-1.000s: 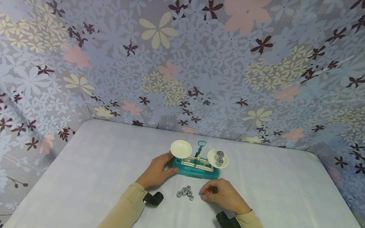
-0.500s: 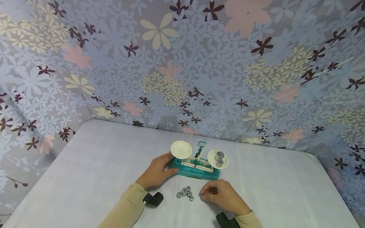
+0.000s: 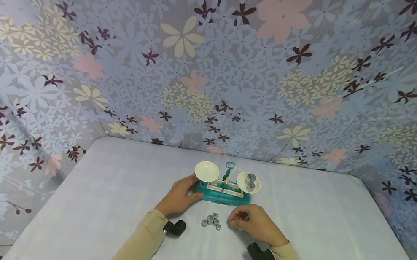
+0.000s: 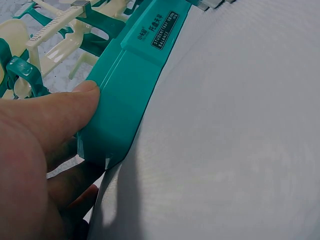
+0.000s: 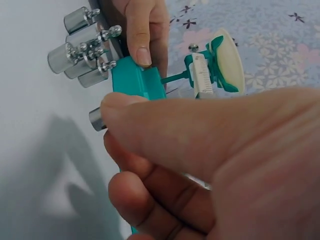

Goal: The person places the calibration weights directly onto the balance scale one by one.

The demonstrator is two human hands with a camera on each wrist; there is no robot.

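Observation:
A teal tray balance [image 3: 226, 197] with two cream pans stands on the white-covered table. My left hand [image 3: 180, 195] grips its left end. In the left wrist view the thumb [image 4: 75, 107] lies on the teal base, the other fingers around the end. In front of the balance, my right hand [image 3: 256, 223] pinches a small metal weight [image 5: 96, 119] between thumb and forefinger; most of the weight is hidden by the fingers. To its left, several knobbed metal weights [image 3: 210, 219] stand in a group. More weights [image 3: 251, 181] sit on the right pan [image 3: 241, 186].
The left pan [image 3: 206, 171] sits higher than the right one. A flower-patterned cloth [image 3: 213, 84] hangs behind the table [image 3: 132, 164] and along its sides. Black wrist cameras [image 3: 175, 227] are strapped to both forearms.
My right hand has risen very slightly with the weight in its fingers. The left hand stays on the balance, and the grouped weights have not moved.

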